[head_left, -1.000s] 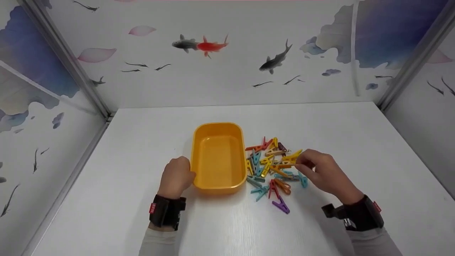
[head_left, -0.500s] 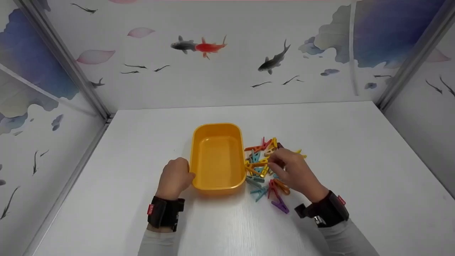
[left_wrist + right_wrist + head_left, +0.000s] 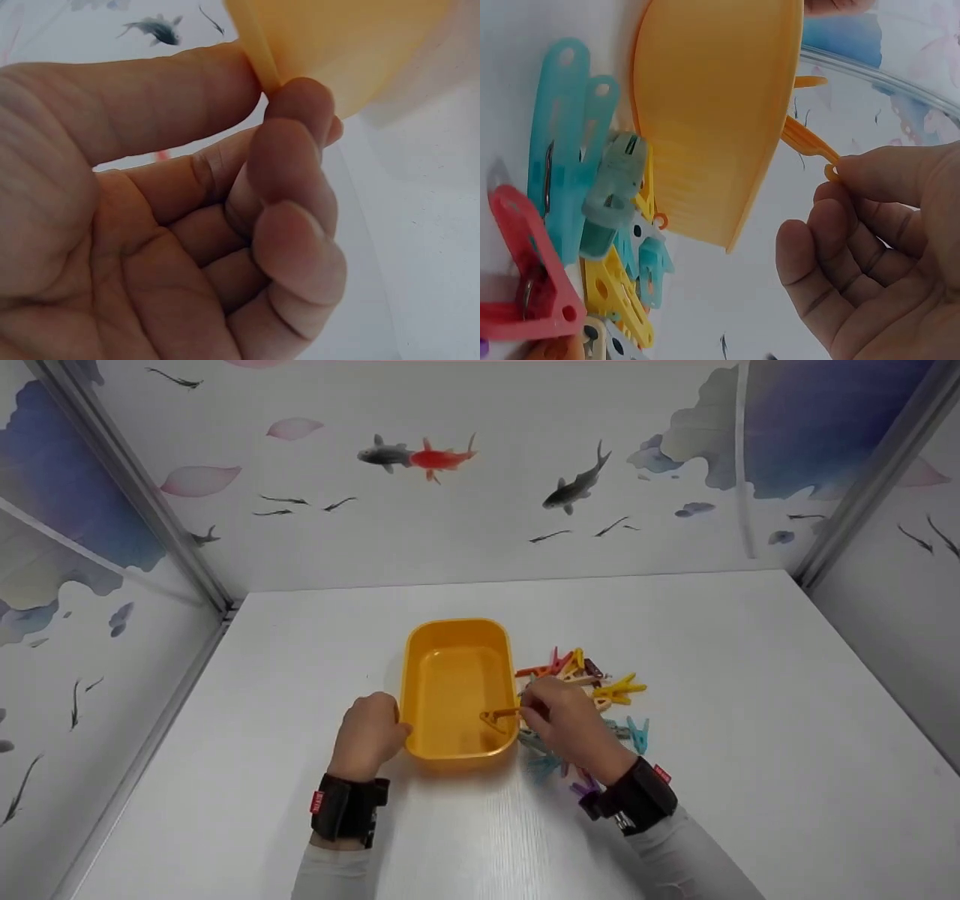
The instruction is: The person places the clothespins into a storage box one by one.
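A yellow plastic tub (image 3: 454, 682) stands on the white table. My left hand (image 3: 369, 739) pinches its left rim between thumb and curled fingers, as the left wrist view shows up close on the tub wall (image 3: 330, 45). Over the tub's right rim, my right hand (image 3: 574, 727) pinches an orange clothespin (image 3: 501, 712) by one end, and its other end reaches above the tub's inside. In the right wrist view, thumb and index finger hold the clothespin (image 3: 808, 140), partly hidden behind the rim. Only the tub's bare floor shows inside.
Beside the tub on the right lies a loose pile of several clothespins, among them a yellow one (image 3: 619, 688), a turquoise one (image 3: 638, 735) and a red one (image 3: 532, 277). My right hand hides part of the pile. Printed panels (image 3: 465, 525) wall in the table.
My right hand has moved left from the pile to the tub's right rim, carrying the orange clothespin. The left hand has stayed on the tub's rim.
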Tool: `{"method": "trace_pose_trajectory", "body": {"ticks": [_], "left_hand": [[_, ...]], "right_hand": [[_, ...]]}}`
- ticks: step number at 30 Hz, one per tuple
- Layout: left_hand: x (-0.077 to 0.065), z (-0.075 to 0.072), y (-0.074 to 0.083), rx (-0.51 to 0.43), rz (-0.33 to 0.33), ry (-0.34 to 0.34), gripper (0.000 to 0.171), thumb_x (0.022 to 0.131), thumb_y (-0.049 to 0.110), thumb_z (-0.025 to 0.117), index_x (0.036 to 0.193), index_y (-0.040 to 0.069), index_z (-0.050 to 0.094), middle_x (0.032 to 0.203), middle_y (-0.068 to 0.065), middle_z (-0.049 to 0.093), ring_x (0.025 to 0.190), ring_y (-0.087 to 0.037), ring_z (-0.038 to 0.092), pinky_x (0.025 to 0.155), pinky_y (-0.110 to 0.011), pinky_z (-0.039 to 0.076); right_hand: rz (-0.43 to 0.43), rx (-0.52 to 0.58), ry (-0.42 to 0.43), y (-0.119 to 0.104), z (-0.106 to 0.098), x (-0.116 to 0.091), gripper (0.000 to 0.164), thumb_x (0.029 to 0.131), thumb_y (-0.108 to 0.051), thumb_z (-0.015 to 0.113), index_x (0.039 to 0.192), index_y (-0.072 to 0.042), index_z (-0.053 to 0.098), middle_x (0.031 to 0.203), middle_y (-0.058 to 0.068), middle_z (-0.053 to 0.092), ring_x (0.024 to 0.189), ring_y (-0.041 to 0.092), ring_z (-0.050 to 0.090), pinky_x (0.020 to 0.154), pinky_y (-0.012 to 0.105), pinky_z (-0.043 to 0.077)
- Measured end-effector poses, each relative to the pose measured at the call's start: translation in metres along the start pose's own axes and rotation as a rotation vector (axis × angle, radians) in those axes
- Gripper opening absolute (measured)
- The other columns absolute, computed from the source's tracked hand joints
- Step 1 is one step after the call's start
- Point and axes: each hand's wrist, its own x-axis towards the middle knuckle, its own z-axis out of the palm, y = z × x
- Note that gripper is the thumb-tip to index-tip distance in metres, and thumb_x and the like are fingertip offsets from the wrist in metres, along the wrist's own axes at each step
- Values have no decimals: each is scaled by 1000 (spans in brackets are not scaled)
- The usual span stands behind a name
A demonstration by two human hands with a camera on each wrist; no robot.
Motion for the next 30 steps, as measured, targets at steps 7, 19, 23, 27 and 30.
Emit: {"method": "trace_pose_trajectory", "body": {"ticks": [7, 19, 23, 27, 30], "left_hand": [[1, 1, -1, 14, 5, -5, 14, 90, 5, 75, 82, 0, 65, 70, -6, 55, 63, -21, 52, 57, -30, 41], [3, 0, -1, 24, -20, -24, 12, 91, 6, 74, 87, -1, 66, 73, -8, 57, 65, -22, 54, 58, -30, 42], [3, -1, 0, 21, -22, -28, 12, 91, 6, 74, 86, -1, 66, 72, -8, 56, 64, -22, 54, 58, -30, 42], [2, -1, 0, 12, -23, -28, 12, 91, 6, 74, 86, -1, 66, 72, -8, 56, 64, -22, 54, 57, -30, 42], [2, 0, 0, 12, -19, -24, 12, 91, 6, 74, 86, -1, 66, 72, -8, 56, 64, -22, 54, 58, -30, 42]], "right_hand": [[37, -22, -31, -4, 10, 3, 8, 93, -3, 73, 89, -9, 68, 83, -1, 62, 74, 14, 53, 70, 28, 52], [-15, 14, -49, 7, -8, -7, 6, 96, -5, 71, 92, -8, 68, 82, -2, 59, 74, 12, 53, 68, 27, 50], [23, -13, -89, 13, -22, -12, 9, 96, -5, 70, 90, -10, 67, 81, -4, 57, 73, 11, 52, 68, 27, 50], [78, -56, -151, 16, -36, -16, 10, 96, -5, 69, 89, -11, 67, 80, -5, 56, 71, 9, 52, 67, 26, 51], [113, -80, -198, 18, -45, -19, 9, 95, -6, 69, 88, -11, 69, 80, -5, 58, 68, 8, 53, 65, 25, 52]]}}
